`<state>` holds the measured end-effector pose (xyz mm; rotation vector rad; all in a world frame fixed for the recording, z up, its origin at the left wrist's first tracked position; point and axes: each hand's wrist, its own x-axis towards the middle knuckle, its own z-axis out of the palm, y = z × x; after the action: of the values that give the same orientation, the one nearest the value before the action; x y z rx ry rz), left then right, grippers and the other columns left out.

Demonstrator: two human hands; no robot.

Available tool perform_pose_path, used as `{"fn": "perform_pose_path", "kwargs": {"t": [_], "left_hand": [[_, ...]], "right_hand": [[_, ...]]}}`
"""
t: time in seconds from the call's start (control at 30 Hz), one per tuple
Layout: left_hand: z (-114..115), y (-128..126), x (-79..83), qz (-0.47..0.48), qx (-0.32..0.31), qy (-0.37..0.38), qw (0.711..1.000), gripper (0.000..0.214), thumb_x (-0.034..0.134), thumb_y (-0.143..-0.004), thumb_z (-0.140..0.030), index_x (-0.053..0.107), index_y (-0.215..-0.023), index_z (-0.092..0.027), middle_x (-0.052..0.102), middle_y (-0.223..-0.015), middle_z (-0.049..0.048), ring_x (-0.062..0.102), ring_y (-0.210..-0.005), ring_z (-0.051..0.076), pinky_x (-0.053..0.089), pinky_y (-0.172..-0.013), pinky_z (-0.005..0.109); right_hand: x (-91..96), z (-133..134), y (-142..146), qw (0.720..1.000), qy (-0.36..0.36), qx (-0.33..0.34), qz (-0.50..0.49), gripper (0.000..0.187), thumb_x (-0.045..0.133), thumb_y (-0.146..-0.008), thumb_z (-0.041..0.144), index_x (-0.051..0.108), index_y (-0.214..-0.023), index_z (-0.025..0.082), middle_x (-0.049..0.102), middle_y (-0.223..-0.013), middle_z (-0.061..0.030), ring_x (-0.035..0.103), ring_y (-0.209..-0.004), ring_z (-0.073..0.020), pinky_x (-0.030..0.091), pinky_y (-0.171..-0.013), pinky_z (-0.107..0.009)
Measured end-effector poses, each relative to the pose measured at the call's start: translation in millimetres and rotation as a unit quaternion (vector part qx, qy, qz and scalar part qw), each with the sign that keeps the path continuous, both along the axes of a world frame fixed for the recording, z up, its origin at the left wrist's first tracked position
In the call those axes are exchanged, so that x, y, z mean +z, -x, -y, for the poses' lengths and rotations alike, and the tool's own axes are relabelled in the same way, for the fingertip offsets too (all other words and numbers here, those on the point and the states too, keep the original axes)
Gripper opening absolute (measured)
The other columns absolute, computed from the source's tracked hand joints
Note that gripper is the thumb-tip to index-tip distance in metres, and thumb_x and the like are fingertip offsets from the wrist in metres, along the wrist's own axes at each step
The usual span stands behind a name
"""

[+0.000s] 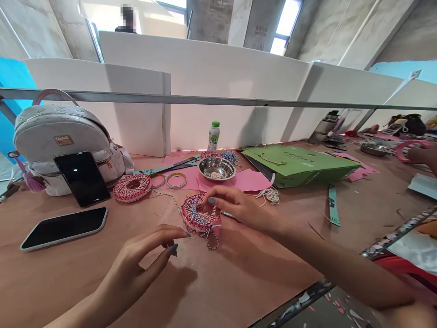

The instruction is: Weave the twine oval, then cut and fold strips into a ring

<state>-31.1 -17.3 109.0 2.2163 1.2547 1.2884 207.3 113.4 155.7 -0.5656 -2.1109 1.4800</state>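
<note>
A woven ring (198, 214) of red and white cord, with blue and white cord across it, lies in front of me. A dark-and-white cord loop (212, 240) hangs from its near side. My right hand (235, 207) is over its right side, fingers bent and apart, reaching toward the centre; whether the fingertips touch the cord I cannot tell. Left of the ring, my left hand (146, 255) hovers with thumb and fingers apart, holding nothing. A second red and white woven ring (132, 188) rests farther back on the left.
Behind are a steel bowl (216, 169), two thin hoops (176, 181), pink paper (249, 180), white cord (271, 196) and a bottle (214, 136). Two phones (64, 228) and a backpack (64, 136) stand left, a green box (303, 166) right. Another person's hand (421, 155) shows far right.
</note>
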Motion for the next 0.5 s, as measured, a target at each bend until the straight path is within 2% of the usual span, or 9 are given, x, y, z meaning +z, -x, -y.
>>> {"fn": "perform_pose_path", "kwargs": {"t": [0.1, 0.2, 0.27, 0.3, 0.37, 0.43, 0.5], "left_hand": [[-4, -8, -8.1, 0.006, -0.021, 0.024, 0.999, 0.035, 0.051, -0.096, -0.012, 0.065, -0.123, -0.029, 0.075, -0.107, 0.0038, 0.072, -0.09, 0.015, 0.057, -0.084, 0.025], [-8, -17, -13.9, -0.03, -0.052, 0.031, 0.998, 0.043, 0.048, -0.096, -0.011, 0.059, -0.134, -0.031, 0.069, -0.127, 0.006, 0.067, -0.112, 0.019, 0.054, -0.096, 0.031], [-12, -23, -16.5, -0.06, -0.068, 0.021, 0.996, 0.051, 0.046, -0.096, -0.008, 0.054, -0.139, -0.033, 0.062, -0.138, 0.0056, 0.061, -0.123, 0.02, 0.051, -0.103, 0.034], [-14, -26, -17.3, -0.068, -0.069, 0.016, 0.995, 0.053, 0.046, -0.096, -0.007, 0.052, -0.141, -0.034, 0.06, -0.141, 0.0049, 0.059, -0.126, 0.02, 0.05, -0.105, 0.035], [-18, -31, -18.3, -0.06, -0.059, 0.01, 0.996, 0.057, 0.044, -0.096, -0.006, 0.048, -0.144, -0.036, 0.057, -0.143, 0.0039, 0.056, -0.13, 0.02, 0.048, -0.107, 0.037], [-21, -35, -19.4, -0.027, -0.038, 0.018, 0.999, 0.056, 0.043, -0.098, -0.009, 0.047, -0.145, -0.038, 0.054, -0.145, 0.0037, 0.054, -0.132, 0.02, 0.048, -0.107, 0.037], [-23, -40, -22.1, 0.017, -0.018, 0.038, 0.999, 0.05, 0.045, -0.099, -0.014, 0.05, -0.143, -0.039, 0.049, -0.147, 0.0045, 0.054, -0.129, 0.02, 0.052, -0.102, 0.037]], "right_hand": [[-5.5, 4, -17, 0.999, 0.028, -0.021, 0.012, 0.023, 0.059, -0.098, 0.038, 0.064, -0.102, 0.016, 0.067, -0.096, -0.0044, 0.063, -0.087, -0.0121, 0.051, -0.078, -0.026], [-19.5, 13, -24, 0.995, 0.093, 0.007, 0.038, 0.025, 0.06, -0.097, 0.039, 0.062, -0.107, 0.016, 0.068, -0.102, -0.0057, 0.065, -0.087, -0.013, 0.053, -0.073, -0.026], [-29.1, 17, -25, 0.993, 0.108, 0.022, 0.05, 0.028, 0.058, -0.098, 0.041, 0.061, -0.111, 0.016, 0.068, -0.104, -0.0066, 0.066, -0.088, -0.0145, 0.053, -0.073, -0.027], [-33.1, 17, -26, 0.995, 0.085, 0.016, 0.057, 0.028, 0.057, -0.099, 0.04, 0.061, -0.112, 0.017, 0.068, -0.104, -0.0066, 0.066, -0.089, -0.0151, 0.053, -0.074, -0.028], [-38.9, 14, -30, 0.996, -0.031, -0.034, 0.077, 0.023, 0.059, -0.098, 0.035, 0.063, -0.111, 0.018, 0.068, -0.105, -0.0061, 0.064, -0.091, -0.0158, 0.051, -0.078, -0.03], [-43.0, 7, -34, 0.975, -0.171, -0.099, 0.106, 0.017, 0.063, -0.095, 0.028, 0.065, -0.109, 0.019, 0.068, -0.108, -0.0057, 0.061, -0.095, -0.0169, 0.048, -0.084, -0.031], [-47.4, 1, -37, 0.952, -0.246, -0.124, 0.136, 0.016, 0.067, -0.092, 0.026, 0.065, -0.106, 0.019, 0.068, -0.107, -0.0051, 0.06, -0.095, -0.0172, 0.045, -0.084, -0.031]]}}
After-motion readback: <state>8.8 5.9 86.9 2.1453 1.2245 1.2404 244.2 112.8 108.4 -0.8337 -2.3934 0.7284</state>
